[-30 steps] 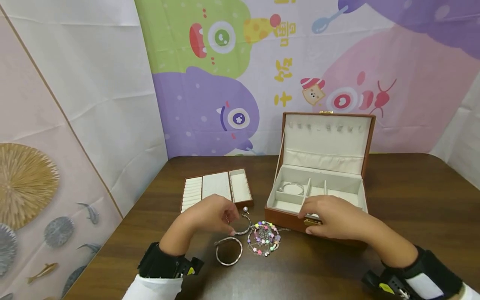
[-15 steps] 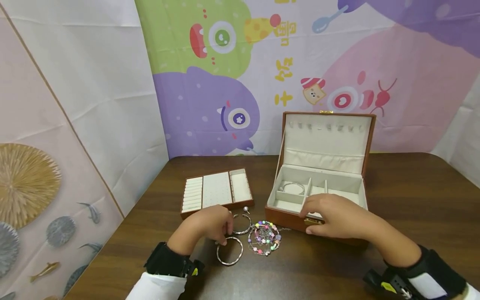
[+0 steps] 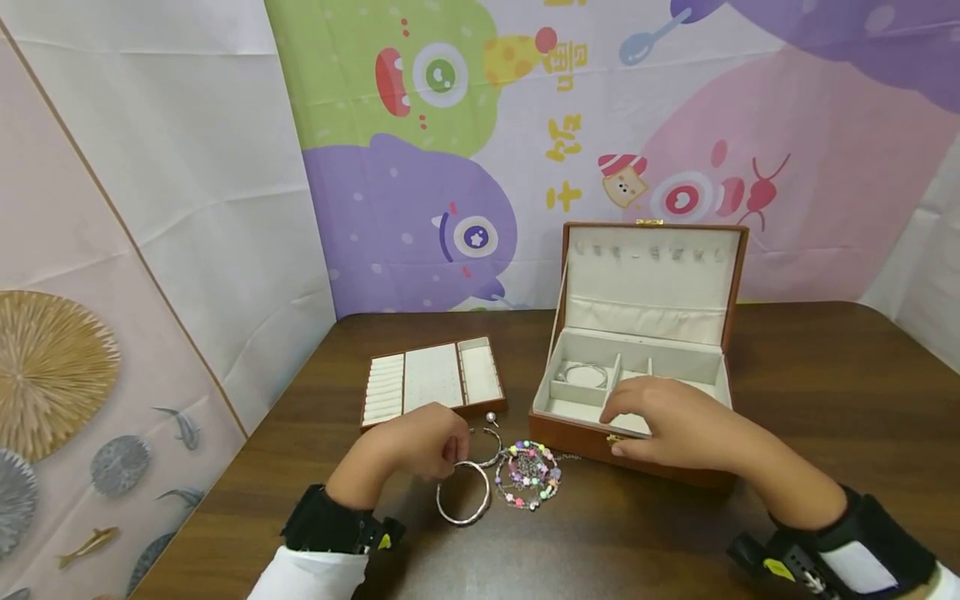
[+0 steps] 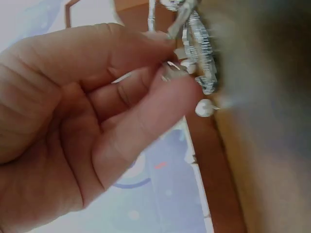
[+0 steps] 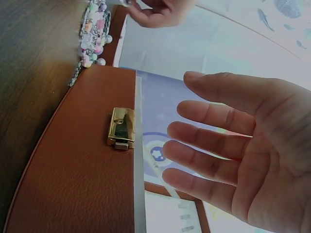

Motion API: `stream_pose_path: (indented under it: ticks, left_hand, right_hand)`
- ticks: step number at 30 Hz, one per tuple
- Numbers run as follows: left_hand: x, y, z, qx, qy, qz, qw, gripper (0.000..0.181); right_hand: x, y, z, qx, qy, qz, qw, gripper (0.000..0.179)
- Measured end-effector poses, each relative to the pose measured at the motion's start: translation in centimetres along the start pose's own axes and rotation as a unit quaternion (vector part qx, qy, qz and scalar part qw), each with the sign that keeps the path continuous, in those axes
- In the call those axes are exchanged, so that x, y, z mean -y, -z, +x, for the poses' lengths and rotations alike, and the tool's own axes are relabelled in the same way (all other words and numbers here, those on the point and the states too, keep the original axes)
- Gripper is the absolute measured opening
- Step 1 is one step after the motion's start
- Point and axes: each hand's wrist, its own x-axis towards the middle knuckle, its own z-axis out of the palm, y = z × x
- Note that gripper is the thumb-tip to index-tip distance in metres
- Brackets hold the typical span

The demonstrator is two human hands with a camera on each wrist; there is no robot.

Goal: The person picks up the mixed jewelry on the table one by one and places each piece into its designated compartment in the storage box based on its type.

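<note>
My left hand [image 3: 431,443] pinches the upper end of a silver bangle [image 3: 463,523] between thumb and fingertips. In the left wrist view the fingertips [image 4: 184,94] close on a shiny bit of metal. A second silver open bangle [image 3: 491,450] lies just behind it, partly hidden by the hand. Beside these sits a pile of colourful beaded bracelets [image 3: 528,477]. My right hand [image 3: 667,425], fingers spread and loosely bent, hovers at the front rim of the open brown jewelry box [image 3: 570,437]. Its gold clasp [image 5: 121,127] shows in the right wrist view.
Left of the box lies a brown tray [image 3: 480,409] with ring rolls and a flat panel. A pearl piece [image 3: 491,417] is near its corner. One box compartment holds a thin silver bangle [image 3: 585,367]. The box lid [image 3: 651,287] stands upright behind.
My left hand has moved from the rear bangle to the front one and taken hold of it. That bangle has shifted slightly up and right. The right hand has lifted slightly from the clasp.
</note>
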Motion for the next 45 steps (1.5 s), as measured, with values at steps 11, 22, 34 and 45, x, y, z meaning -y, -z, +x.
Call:
stream_pose_path:
  ticks: [11,22,34,45]
  left_hand:
    - [-3.6,0.4,1.7,-0.258,-0.069,-0.063,0.9616,0.014]
    - [-8.0,-0.5,4.5,-0.457,-0.029,-0.205,0.865,0.011]
    - [-10.0,-0.4,6.2,-0.437,0.001,-0.362,0.8236,0.018]
    - [-9.7,1.1,8.6,-0.32,-0.062,-0.585,0.743,0.028]
  right_hand:
    - [0.1,-0.1,0.3,-0.072,0.024,0.035,0.9965,0.02]
    - [1.8,-0.1,0.8,-0.087,-0.096,0.363,0.9226,0.027]
    - [1.7,1.4,0.6,-0.169,-0.175,0.452,0.8584,0.019]
    - [0.5,1.8,0.2,-0.192,-0.2,0.491,0.8255,0.014]
